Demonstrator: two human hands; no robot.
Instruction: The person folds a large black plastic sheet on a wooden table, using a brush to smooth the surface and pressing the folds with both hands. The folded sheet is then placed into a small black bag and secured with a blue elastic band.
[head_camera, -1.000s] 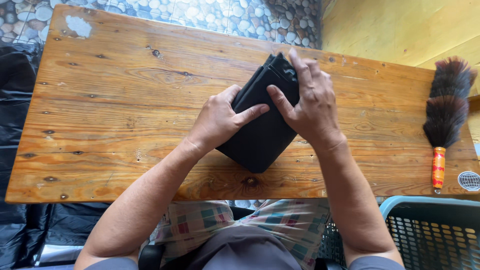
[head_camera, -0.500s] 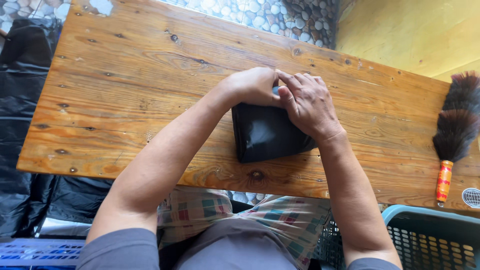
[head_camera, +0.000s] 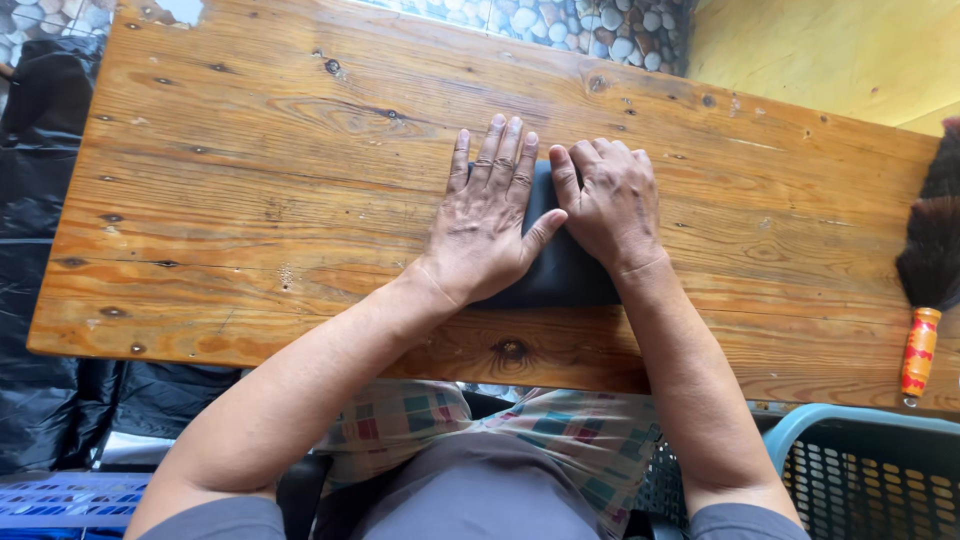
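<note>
Dark folded cloth (head_camera: 552, 262): a compact black bundle lying flat on the wooden table (head_camera: 250, 200), near its front edge; most of it is hidden under both palms, and only a strip between the thumbs and its near edge shows.
Left hand (head_camera: 485, 225): laid palm-down over the bundle's left part, fingers straight and close together, their tips reaching past the cloth's far edge onto bare wood; nothing is gripped, and this looks like a pressing hold to keep the folds flat.
Right hand (head_camera: 607, 205): pressed on the right part, fingers curled at the knuckles, thumb stretched toward the left thumb; it pins rather than grasps.
Why both: weight from either side likely keeps the bundle from springing open.
Feather duster (head_camera: 930, 270): well to the right of the right fingers, orange handle toward the person, untouched.
Blue basket (head_camera: 870, 470): below the table's right end, near the right elbow.
</note>
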